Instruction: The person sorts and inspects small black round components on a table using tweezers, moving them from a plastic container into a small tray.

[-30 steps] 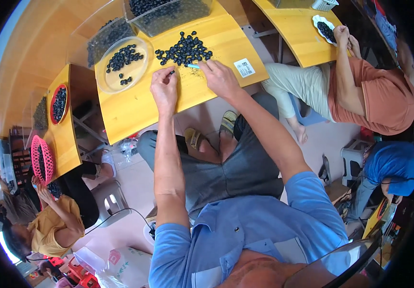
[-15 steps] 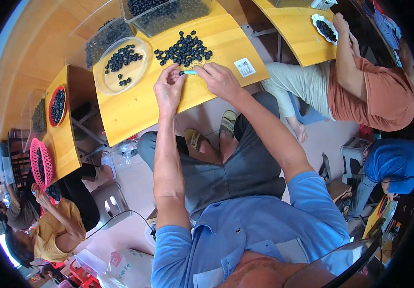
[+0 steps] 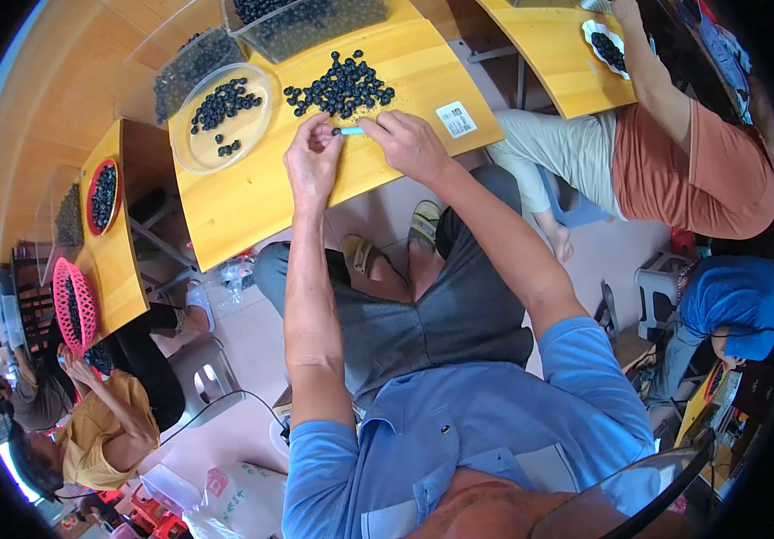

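Note:
My left hand (image 3: 312,166) pinches a small black bead-like ball (image 3: 336,132) over the near edge of the yellow table (image 3: 252,216). In my right hand (image 3: 409,145) is a slim light-blue pen-like tool (image 3: 352,131), its tip against or very close to the ball. Just beyond my fingers lies a loose pile of similar black balls (image 3: 342,87), several of them showing pale spots or holes. To the left of the pile, a round clear shallow tray (image 3: 252,135) holds more balls, mostly toward its far side.
Two clear bins stand at the table's far edge: a large bin (image 3: 315,40) and a smaller bin (image 3: 198,76), both full of balls. A white label (image 3: 456,119) lies at right. Co-workers sit at neighbouring tables, near a pink basket (image 3: 86,310) and a white dish (image 3: 595,31).
Both hands stay together at the ball and tool, with only slight finger movement. The view has shifted a little. At the right-hand table, the co-worker's arm has moved farther away.

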`<state>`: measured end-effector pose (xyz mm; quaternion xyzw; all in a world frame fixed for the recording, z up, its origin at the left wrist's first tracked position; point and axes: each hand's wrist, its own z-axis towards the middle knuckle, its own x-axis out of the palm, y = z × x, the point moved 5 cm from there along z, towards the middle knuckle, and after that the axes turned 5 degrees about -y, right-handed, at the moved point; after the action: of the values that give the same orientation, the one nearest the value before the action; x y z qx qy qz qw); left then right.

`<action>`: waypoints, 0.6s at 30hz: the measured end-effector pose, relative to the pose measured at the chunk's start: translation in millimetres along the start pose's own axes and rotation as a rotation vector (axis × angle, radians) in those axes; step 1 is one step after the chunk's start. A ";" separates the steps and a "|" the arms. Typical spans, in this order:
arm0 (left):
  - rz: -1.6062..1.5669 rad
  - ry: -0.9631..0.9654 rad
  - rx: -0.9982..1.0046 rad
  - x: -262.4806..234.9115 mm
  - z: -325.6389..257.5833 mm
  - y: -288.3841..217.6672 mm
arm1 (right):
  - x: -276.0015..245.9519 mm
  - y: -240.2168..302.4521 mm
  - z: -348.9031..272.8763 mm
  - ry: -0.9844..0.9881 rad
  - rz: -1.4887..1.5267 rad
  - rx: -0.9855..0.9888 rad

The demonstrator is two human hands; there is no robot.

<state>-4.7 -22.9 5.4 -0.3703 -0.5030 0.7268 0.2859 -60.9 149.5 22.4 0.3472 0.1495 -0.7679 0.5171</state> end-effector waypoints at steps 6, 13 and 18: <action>-0.201 -0.027 -0.059 2.8 0.1 6.7 | 9.0 -13.3 -1.6 0.025 -0.034 0.153; -0.074 -0.087 0.051 -5.8 -0.1 9.5 | 9.3 -10.5 0.8 0.036 -0.001 0.133; -0.080 -0.340 0.120 -39.6 11.6 12.8 | 6.9 -11.8 -2.0 0.058 0.014 0.154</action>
<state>7.5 -64.3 5.7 -0.2042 -0.5142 0.7955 0.2470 -72.2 150.9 14.7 0.4090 0.1026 -0.7632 0.4896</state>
